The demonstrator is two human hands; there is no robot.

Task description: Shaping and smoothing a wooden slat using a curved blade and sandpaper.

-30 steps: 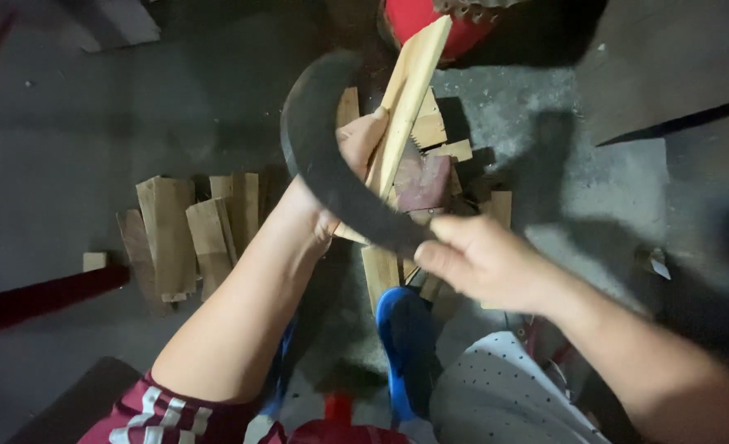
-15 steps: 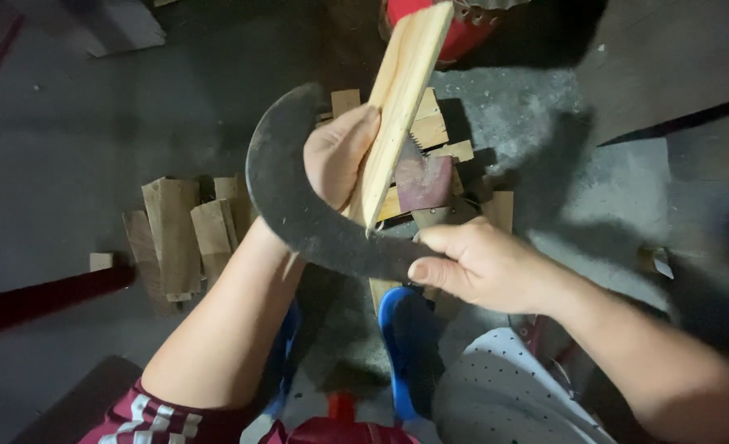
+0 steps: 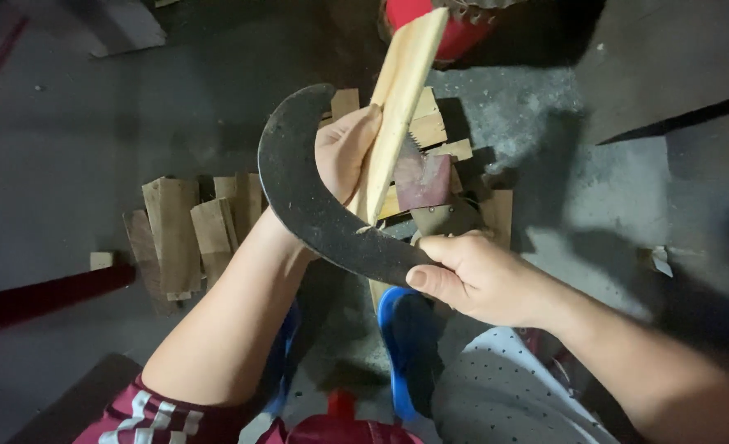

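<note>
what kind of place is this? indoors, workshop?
Probably a rough home woodworking or firewood spot at floor level, not a fitted workshop. The bare concrete floor carries stacks of split wood pieces, and the right hand works a curved blade against a wooden stick held by the left hand.

We hold a wood strip upright in our left hand; the curved blade crosses in front of it, our right hand on its near end. A pile of split wood lies left on the floor, more pieces behind the strip.
</note>
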